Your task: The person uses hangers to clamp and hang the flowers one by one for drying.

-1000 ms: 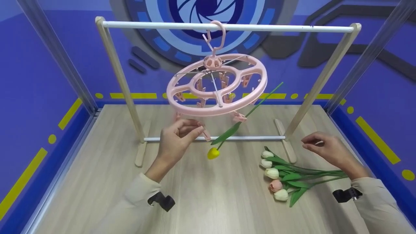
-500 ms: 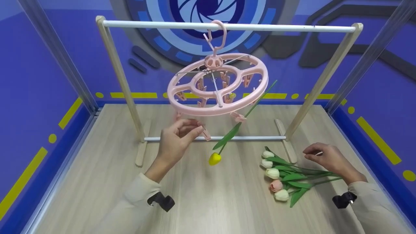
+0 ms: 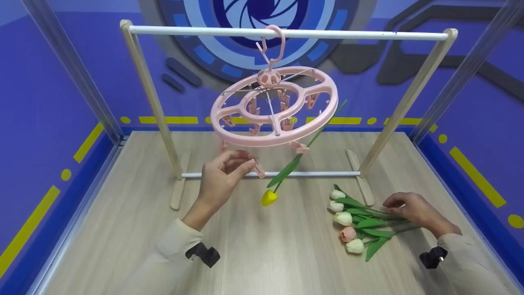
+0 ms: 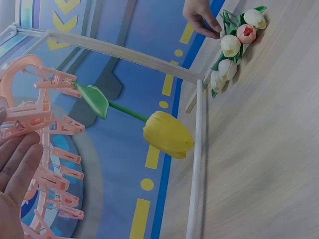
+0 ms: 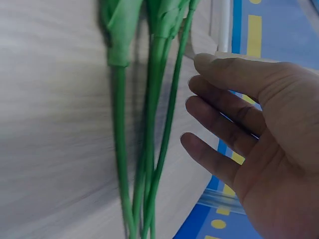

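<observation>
Head view, left grip [image 3: 221, 174] pinching pink clip [image 3: 258, 169], right grip [image 3: 415, 211] loosely spread beside tulip stems [image 5: 154, 84]

A wooden frame with white rods [image 3: 152, 102] stands toward the back edge of the pale wood-grain tabletop [image 3: 102, 246]. A round pink plastic clip hanger [image 3: 262, 141] hangs from its top rod [image 3: 348, 35]; a yellow tulip [image 3: 287, 169] hangs below, right of the left hand [image 3: 221, 176]. White and pink tulips [image 3: 370, 223] lie toward the right edge, just beside the right hand [image 3: 415, 209].
</observation>
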Demonstrator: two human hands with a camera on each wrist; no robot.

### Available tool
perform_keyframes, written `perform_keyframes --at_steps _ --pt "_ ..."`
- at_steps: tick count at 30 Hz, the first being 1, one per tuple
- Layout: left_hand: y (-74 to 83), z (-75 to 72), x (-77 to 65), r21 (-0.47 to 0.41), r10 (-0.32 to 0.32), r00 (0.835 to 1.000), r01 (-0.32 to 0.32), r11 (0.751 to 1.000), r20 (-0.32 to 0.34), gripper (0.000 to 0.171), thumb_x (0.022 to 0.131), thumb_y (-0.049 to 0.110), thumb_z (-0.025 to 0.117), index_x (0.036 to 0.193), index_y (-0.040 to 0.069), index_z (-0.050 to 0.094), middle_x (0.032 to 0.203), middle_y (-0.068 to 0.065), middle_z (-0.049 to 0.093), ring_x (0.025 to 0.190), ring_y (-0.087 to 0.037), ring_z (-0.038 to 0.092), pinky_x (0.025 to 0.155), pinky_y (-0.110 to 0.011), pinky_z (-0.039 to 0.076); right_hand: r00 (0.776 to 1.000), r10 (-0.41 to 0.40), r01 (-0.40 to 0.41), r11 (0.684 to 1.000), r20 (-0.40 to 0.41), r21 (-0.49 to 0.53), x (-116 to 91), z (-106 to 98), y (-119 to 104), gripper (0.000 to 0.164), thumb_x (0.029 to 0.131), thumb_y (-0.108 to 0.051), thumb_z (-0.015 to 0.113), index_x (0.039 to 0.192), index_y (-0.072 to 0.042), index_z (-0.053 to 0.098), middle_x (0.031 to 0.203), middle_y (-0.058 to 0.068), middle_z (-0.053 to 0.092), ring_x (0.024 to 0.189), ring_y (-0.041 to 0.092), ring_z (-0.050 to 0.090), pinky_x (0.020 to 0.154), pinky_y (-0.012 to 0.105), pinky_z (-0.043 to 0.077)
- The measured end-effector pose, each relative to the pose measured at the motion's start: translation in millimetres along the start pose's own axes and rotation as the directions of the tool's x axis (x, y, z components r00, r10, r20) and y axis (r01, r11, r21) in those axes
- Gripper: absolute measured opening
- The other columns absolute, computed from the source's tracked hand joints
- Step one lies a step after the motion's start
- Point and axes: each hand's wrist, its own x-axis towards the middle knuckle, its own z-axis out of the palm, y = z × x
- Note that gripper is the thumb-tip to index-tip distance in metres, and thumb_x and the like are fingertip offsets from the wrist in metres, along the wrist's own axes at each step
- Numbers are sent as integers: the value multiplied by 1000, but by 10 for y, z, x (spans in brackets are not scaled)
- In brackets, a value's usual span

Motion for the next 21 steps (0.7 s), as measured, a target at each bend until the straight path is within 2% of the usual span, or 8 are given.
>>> perform_keyframes --at_steps 8,21 --pt "2 -1 -7 0 -8 1000 8 1000 0 21 96 13 81 115 5 75 110 -1 79 103 -17 76 93 -35 62 999 18 -18 1000 45 -8 -65 25 93 11 90 -2 82 100 -4 79 93 5 76 85 8 66 73 27 57" --pt "3 1 -19 5 -31 999 31 999 -8 22 96 14 82 115 6 76 110 -1 79 102 -17 76 92 -35 62 997 46 -45 999 54 -28 -95 20 174 12 88 5 78 95 -5 78 89 3 74 81 7 63 70 28 56"
